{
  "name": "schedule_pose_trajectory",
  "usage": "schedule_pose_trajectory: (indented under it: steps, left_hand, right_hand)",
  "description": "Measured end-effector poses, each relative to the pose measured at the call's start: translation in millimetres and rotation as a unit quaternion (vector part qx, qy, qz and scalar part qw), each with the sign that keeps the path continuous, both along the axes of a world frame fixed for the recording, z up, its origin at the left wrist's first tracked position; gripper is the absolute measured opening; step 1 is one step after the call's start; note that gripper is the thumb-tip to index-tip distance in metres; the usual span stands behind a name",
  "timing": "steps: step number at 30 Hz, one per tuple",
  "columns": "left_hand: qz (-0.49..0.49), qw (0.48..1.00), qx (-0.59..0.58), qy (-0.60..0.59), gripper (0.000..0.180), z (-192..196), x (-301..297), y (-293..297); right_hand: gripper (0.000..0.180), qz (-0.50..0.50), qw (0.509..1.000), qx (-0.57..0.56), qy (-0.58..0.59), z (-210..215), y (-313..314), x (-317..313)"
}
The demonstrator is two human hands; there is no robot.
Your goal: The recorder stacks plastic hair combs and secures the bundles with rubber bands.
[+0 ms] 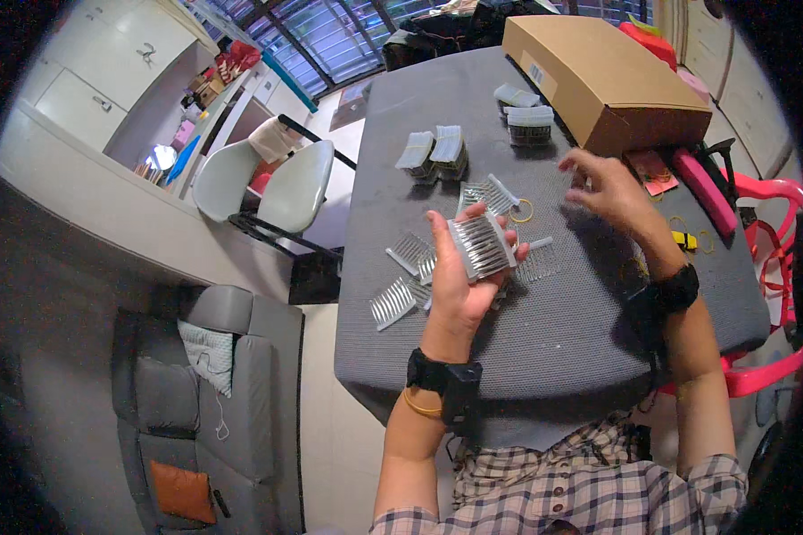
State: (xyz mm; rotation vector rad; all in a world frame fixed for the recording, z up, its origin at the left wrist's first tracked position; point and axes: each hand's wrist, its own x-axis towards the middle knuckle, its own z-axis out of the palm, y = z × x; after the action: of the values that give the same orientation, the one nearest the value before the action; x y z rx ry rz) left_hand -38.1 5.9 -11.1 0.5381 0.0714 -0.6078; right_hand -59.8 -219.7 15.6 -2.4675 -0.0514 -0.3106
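My left hand point(458, 301) is wrapped round a stack of clear plastic hair combs point(482, 247), held up above the table with the teeth showing. Loose combs lie around and below it: one point(393, 304) to the left, another point(539, 260) to the right, more point(491, 193) just beyond. Beside the far combs is a yellow rubber band point(532, 212). To the right, my right hand point(608, 193) hovers over the table with bent fingers apart and nothing visible in them. Neat comb stacks point(450, 150) stand farther back, with others point(530, 125) near the cardboard box.
A large brown cardboard box point(607, 80) sits on the grey-covered table point(401, 357) at the far right. Near it are a pink case point(705, 192), a red packet point(651, 172) and a yellow-and-black object point(684, 241). A pink chair point(763, 379) stands right; a white chair point(299, 187) left.
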Motion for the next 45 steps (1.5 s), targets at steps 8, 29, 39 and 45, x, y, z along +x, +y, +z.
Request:
schedule_pose_trajectory:
  steps: [8, 29, 39, 45]
  left_hand:
    - [-0.058, 0.998, 0.006, 0.007, 0.056, 3, -1, 1]
    - [-0.01, 0.999, 0.036, -0.038, 0.052, 9, -4, -3]
    - [0.094, 0.995, 0.032, -0.03, 0.048, 5, 0, 6]
    - [0.089, 0.994, 0.053, -0.043, 0.054, 6, -1, 5]
  right_hand:
    - [0.022, 0.034, 0.96, 0.086, -0.264, 6, 49, -3]
    - [0.029, 0.224, 0.919, -0.068, -0.316, -7, 76, -12]
    - [0.039, 0.185, 0.977, -0.034, -0.1, -7, 47, -11]
    - [0.029, 0.207, 0.975, -0.047, 0.063, -7, 42, -14]
